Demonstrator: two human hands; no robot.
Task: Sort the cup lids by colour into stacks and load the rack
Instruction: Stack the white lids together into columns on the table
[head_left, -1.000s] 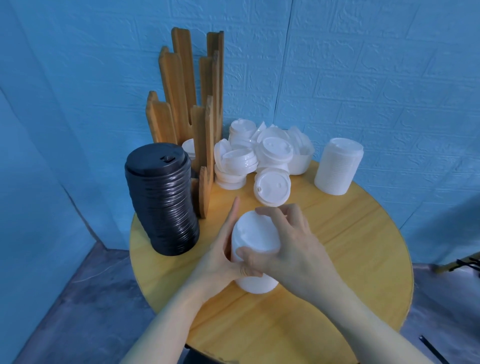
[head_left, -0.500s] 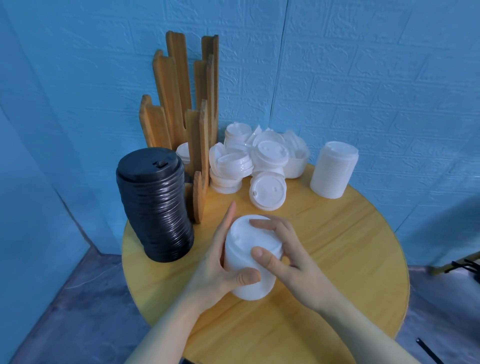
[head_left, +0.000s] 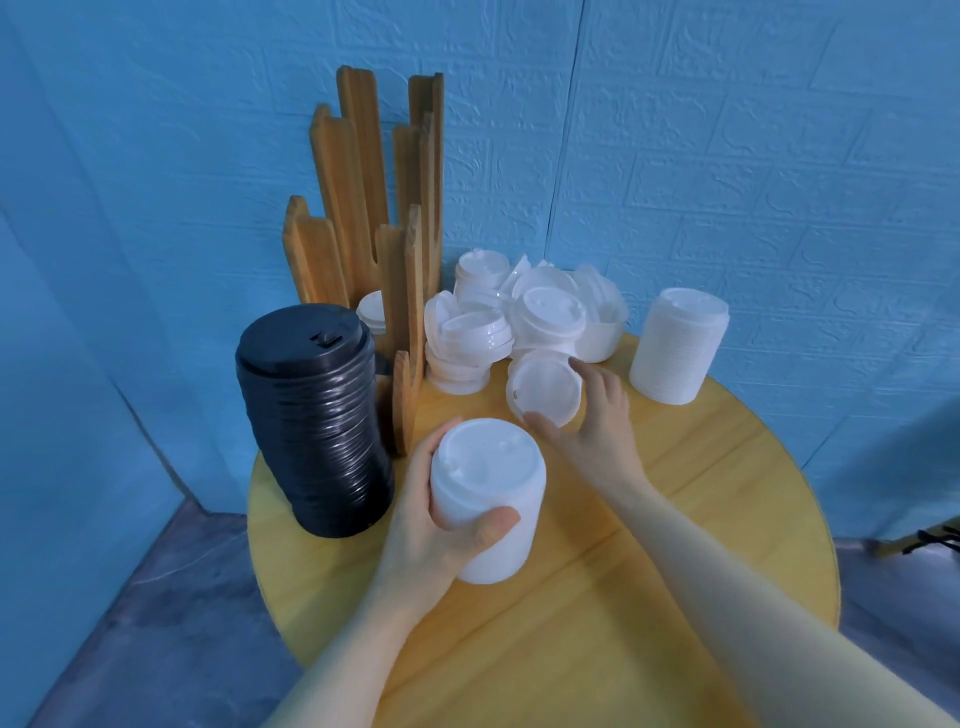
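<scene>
Gripping the white lid stack (head_left: 488, 499) upright on the table (head_left: 675, 519), the left hand (head_left: 441, 525) wraps its fingers round it; the right hand (head_left: 592, 431) pinches a loose white lid (head_left: 543, 397) beside the pile (head_left: 519, 322), right of the wooden rack (head_left: 374, 208).

You get soft, even, bluish light, faint shadows, no glare; edges bend outward and look slightly blurry
</scene>
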